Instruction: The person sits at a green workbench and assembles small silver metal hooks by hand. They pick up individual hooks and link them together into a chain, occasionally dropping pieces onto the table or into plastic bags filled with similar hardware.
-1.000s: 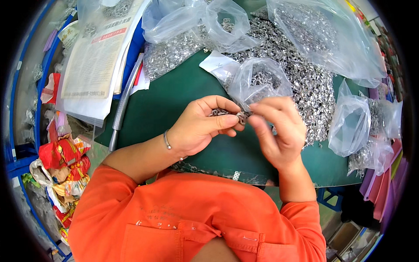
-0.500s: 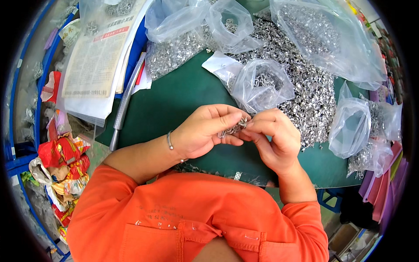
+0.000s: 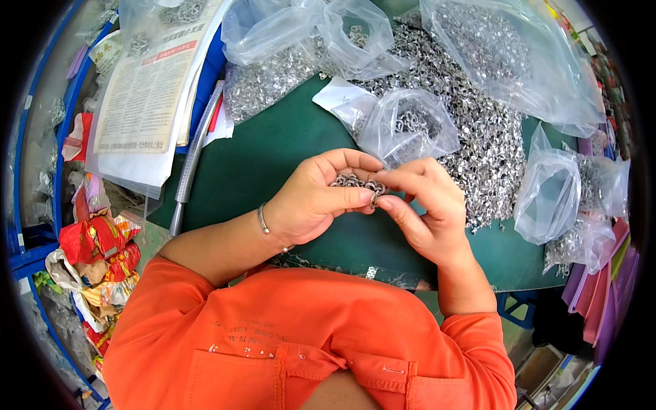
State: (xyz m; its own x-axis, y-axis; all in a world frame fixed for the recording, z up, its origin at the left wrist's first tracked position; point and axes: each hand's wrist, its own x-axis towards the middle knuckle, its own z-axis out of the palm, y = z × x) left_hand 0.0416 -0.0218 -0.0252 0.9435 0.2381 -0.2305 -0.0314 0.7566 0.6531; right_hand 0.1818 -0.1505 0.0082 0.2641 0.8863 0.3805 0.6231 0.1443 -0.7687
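Note:
My left hand (image 3: 304, 197) is cupped over the green tabletop, its fingers curled round a small handful of silvery metal ring-shaped pieces (image 3: 351, 182). Its thumb presses along the near side of them. My right hand (image 3: 437, 215) meets it from the right, thumb and forefinger closed on a piece at the edge of the handful. Fingers partly cover that piece, so its exact shape is unclear. Just beyond the hands stands an open clear plastic bag (image 3: 410, 140) with similar pieces inside. A large heap of small shiny metal parts (image 3: 488, 160) spreads behind and right of it.
More clear bags of metal parts stand at the back, including a filled bag (image 3: 270, 82), and at right an open bag (image 3: 547, 198). Newspaper (image 3: 140, 102) and a grey tube-like rod (image 3: 195, 160) lie left. Red and yellow packaging (image 3: 99, 242) fills the left side.
My left hand has turned its palm more upward, showing more of the metal pieces. The fingers of my right hand have shifted slightly up and re-gripped at the edge of the handful.

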